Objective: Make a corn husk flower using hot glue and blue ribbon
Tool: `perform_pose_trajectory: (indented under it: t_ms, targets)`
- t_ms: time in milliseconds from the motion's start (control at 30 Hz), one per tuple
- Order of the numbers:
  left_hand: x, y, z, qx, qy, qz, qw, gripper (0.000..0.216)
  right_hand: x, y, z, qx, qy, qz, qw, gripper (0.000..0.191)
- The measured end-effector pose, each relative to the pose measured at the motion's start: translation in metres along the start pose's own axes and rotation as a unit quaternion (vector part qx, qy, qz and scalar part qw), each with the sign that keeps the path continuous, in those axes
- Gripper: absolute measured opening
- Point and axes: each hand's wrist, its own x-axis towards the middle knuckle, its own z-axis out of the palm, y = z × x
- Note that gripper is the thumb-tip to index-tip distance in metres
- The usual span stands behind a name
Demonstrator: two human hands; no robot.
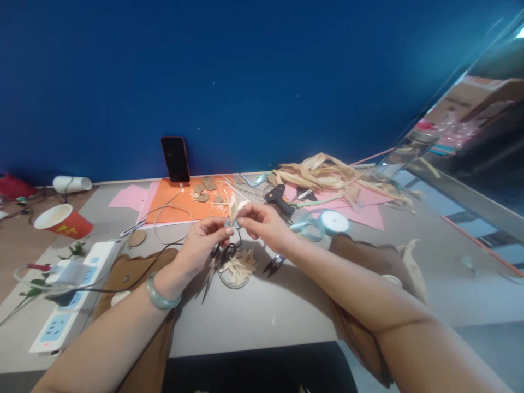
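My left hand (203, 240) and my right hand (262, 222) meet above the table's middle, both pinched closed on a small pale piece of dried husk (235, 208) held between the fingertips. A green bangle (160, 295) circles my left wrist. Right below the hands sits a small clear dish (235, 270) with several cut husk bits in it. Black scissors (216, 262) lie beside the dish to the left, and small snips (275, 263) lie to its right.
A black glue gun (280, 197), ribbon spools (327, 222), a heap of dried husks (327, 174), orange paper (184, 203) with cardboard discs, pink sheets and a propped phone (175, 158) lie behind. A power strip (69, 295) and red paper cup (63, 220) are at left.
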Motion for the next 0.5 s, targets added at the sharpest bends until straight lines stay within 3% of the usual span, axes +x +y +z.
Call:
perform_pose_trajectory:
  t_ms: [200,500]
  targets:
    - [0.0001,-0.0021,0.0001,-0.007,0.000,-0.014,1.000,0.043,-0.0018,-0.0032,0.0029,-0.027,-0.005,0.003,1.000,0.016]
    - [0.0007,-0.0002,-0.0021,0.009,-0.017,-0.003,1.000,0.025,-0.0002,-0.0010,0.0012,-0.005,0.000,0.006,1.000,0.019]
